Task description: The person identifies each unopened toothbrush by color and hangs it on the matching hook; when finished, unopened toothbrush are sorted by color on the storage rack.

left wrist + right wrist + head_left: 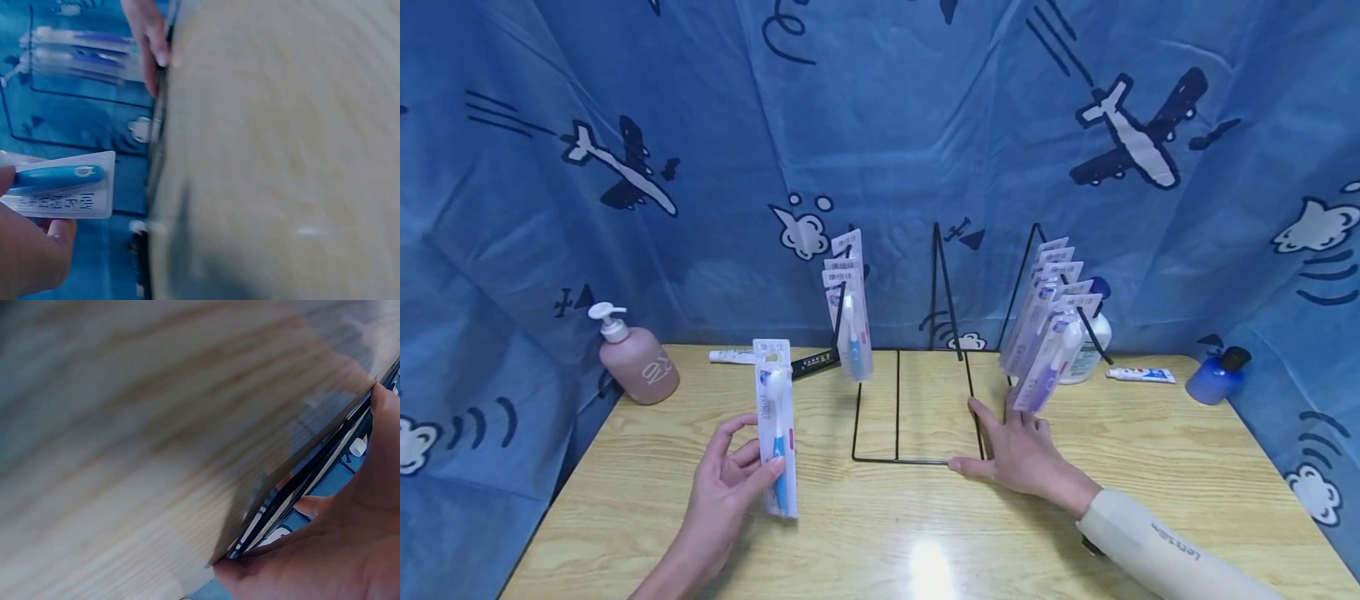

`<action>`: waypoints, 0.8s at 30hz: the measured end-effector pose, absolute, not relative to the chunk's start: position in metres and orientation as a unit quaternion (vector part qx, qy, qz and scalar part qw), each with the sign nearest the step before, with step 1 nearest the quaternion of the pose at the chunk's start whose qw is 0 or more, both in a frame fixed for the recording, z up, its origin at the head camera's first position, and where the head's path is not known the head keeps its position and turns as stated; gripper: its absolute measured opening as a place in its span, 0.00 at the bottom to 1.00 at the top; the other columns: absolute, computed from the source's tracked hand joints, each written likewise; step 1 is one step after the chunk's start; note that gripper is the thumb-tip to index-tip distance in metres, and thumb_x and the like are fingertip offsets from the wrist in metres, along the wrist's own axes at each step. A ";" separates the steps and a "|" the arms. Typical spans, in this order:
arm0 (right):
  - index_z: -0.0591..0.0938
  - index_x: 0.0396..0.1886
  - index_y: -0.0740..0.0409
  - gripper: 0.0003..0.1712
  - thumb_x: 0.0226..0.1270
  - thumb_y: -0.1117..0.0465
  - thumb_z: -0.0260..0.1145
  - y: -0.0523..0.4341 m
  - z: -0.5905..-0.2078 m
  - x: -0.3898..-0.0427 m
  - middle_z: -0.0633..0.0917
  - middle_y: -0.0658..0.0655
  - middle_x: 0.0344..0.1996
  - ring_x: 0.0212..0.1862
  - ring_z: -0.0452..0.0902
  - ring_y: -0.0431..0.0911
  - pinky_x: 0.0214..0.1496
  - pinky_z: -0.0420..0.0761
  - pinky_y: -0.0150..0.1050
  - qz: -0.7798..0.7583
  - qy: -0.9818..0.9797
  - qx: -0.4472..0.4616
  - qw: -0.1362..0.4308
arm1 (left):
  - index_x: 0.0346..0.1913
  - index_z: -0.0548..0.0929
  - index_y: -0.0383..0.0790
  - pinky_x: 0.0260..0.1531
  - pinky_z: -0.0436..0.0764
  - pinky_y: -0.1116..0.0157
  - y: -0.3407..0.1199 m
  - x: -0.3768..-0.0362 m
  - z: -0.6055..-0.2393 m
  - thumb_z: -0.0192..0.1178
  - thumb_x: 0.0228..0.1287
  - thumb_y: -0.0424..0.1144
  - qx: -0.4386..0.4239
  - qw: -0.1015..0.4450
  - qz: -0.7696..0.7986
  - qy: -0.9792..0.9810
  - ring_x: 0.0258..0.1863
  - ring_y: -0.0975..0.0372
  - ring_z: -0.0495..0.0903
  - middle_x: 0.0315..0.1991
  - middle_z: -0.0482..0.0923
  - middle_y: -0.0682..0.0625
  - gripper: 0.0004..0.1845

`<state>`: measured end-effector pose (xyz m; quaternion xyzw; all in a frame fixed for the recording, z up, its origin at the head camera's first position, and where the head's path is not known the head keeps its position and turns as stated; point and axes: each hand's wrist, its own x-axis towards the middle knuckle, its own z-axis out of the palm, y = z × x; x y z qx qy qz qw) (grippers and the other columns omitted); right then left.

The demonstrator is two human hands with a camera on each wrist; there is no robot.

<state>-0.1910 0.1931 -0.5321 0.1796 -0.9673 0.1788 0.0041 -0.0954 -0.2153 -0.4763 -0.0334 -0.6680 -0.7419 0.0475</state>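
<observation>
My left hand (718, 487) pinches a packaged blue toothbrush (781, 442) upright between thumb and fingers, left of the black wire rack (897, 408). In the left wrist view the lower end of this pack (94, 181) sticks out past the left hand (31, 256). My right hand (1026, 454) rests with spread fingers at the rack base's front right corner, touching its wires; the right wrist view shows the hand (337, 550) low against the table. Several blue toothbrush packs (853, 333) hang on the rack's left hook, several purple ones (1045, 371) on its right hook. The middle hook (948, 292) is bare.
A pink pump bottle (638, 362) stands at the table's back left. Behind the rack lie a white tube (730, 357) and a black box (815, 363). A white bottle (1093, 337), a toothpaste tube (1141, 375) and a blue bottle (1213, 379) are at right.
</observation>
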 end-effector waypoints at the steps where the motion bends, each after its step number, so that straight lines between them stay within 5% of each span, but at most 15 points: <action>1: 0.65 0.86 0.55 0.66 0.63 0.16 0.65 0.193 -0.531 -0.190 0.45 0.93 0.77 0.73 0.52 0.91 0.67 0.61 0.84 0.182 -0.967 0.179 0.002 | 0.72 0.68 0.40 0.51 0.88 0.60 -0.213 -0.094 -0.473 0.64 0.72 0.18 -0.049 0.065 -0.746 -0.661 0.54 0.55 0.90 0.57 0.89 0.43 0.31; 11: 0.64 0.87 0.56 0.68 0.62 0.14 0.63 0.191 -0.527 -0.188 0.44 0.92 0.77 0.75 0.49 0.90 0.70 0.60 0.83 0.175 -0.968 0.177 -0.014 | 0.70 0.75 0.43 0.57 0.87 0.58 -0.182 -0.080 -0.452 0.59 0.68 0.11 -0.205 0.110 -0.781 -0.580 0.58 0.56 0.88 0.60 0.88 0.41 0.34; 24: 0.66 0.85 0.57 0.65 0.64 0.16 0.65 0.190 -0.522 -0.187 0.46 0.94 0.76 0.72 0.51 0.92 0.65 0.63 0.84 0.171 -0.968 0.184 0.001 | 0.70 0.73 0.35 0.56 0.88 0.56 -0.147 -0.095 -0.462 0.61 0.68 0.13 -0.212 0.100 -0.777 -0.585 0.56 0.53 0.88 0.58 0.88 0.37 0.30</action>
